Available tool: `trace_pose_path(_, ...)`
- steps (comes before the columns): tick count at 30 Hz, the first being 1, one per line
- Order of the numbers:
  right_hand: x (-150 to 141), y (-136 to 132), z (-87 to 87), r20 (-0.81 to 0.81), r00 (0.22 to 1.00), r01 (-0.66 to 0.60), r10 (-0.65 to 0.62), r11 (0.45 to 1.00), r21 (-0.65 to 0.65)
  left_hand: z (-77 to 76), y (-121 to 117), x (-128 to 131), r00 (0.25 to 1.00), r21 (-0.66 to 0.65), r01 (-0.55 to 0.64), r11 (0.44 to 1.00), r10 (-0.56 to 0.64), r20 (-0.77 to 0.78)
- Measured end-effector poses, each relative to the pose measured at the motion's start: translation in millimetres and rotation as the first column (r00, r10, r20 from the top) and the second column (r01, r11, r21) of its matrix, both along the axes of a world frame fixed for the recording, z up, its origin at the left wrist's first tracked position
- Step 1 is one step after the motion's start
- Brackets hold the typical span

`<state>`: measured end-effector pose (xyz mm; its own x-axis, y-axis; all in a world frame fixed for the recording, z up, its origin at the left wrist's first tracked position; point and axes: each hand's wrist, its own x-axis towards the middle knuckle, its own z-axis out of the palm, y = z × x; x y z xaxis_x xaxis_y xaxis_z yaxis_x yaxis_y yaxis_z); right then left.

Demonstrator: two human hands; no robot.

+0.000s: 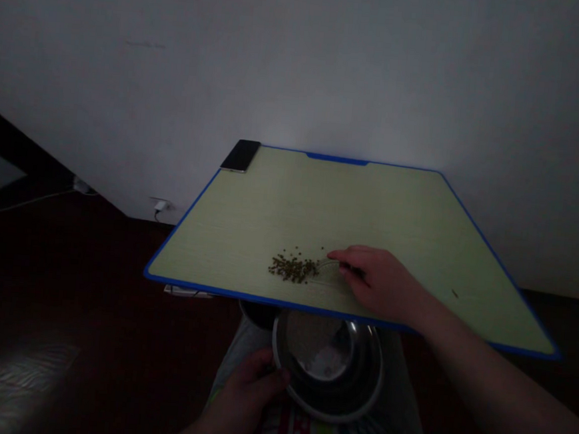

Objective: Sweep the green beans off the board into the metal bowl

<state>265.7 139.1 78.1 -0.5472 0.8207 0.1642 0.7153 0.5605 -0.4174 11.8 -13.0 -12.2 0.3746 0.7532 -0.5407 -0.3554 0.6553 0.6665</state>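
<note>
Lower centre, the left hand (250, 388) grips a bowl (332, 399); the right hand (375, 277) grasps a probable spoon (328, 263); hasty pushing could scatter grains (293, 269).

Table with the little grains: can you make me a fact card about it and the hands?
Table: pale green top, blue edge
Little grains: loose patch near the front edge
Right hand: holds what looks like a thin utensil beside the grains
Left hand: grips a metal bowl by its rim
Phone: flat, far left corner
Light: dim
</note>
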Motion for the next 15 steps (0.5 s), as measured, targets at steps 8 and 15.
trace_pose_path(8, 7.6, -2.7, -3.0, 0.005, 0.999, 0.047, -0.047, 0.999, 0.012, 7.7, 2.9, -0.3, 1.000, -0.006, 0.005, 1.000, -0.005, -0.017)
trace_pose_path(15, 2.7, 0.4, -2.1, 0.019, 0.996, 0.090, -0.091, 0.995, 0.038, 5.0, 0.4, 1.0, 1.000, -0.016, 0.005, 1.000, -0.005, 0.015)
